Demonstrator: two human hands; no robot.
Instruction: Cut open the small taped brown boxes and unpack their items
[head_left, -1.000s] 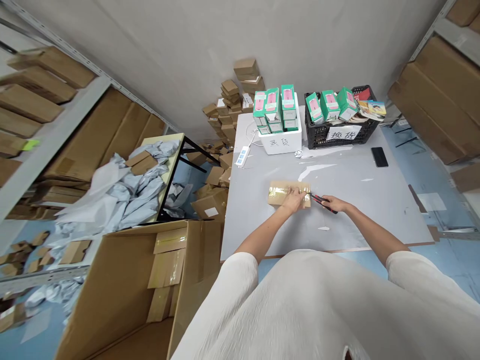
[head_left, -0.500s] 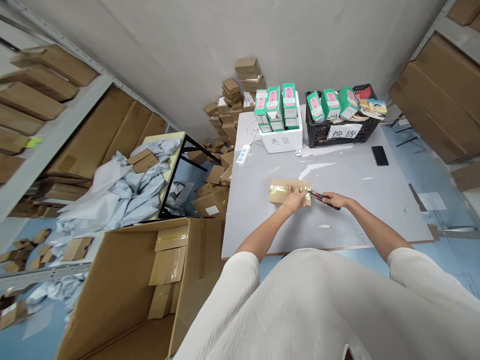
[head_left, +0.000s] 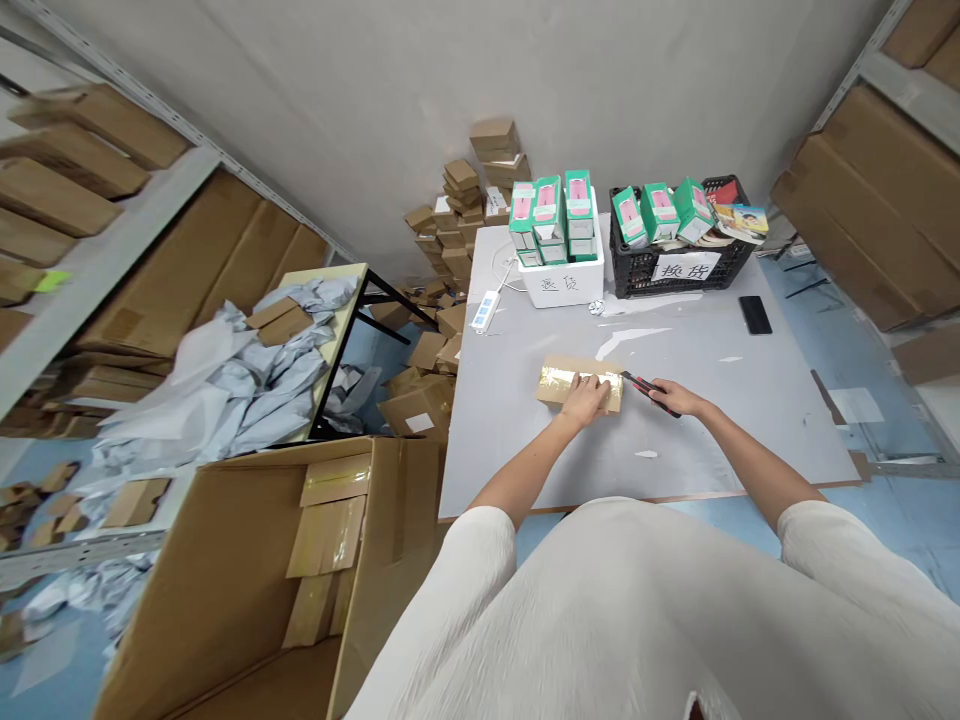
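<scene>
A small taped cardboard box (head_left: 559, 380) lies on the grey table (head_left: 720, 400) in front of me. My left hand (head_left: 586, 398) rests on the box's near right part, fingers pressed down on it. My right hand (head_left: 677, 399) is closed on a red and black utility knife (head_left: 645, 388). The knife's tip points at the right end of the box.
At the table's far edge stand a white foam box (head_left: 566, 282) and a black crate (head_left: 679, 262), both holding green and pink cartons. A phone (head_left: 755, 314) lies at the right, a power strip (head_left: 486, 310) at the left. A large open carton (head_left: 247, 580) stands at my left.
The knife's tip has drawn back a little from the box's right end. My left hand stays on the box. The view shifted slightly.
</scene>
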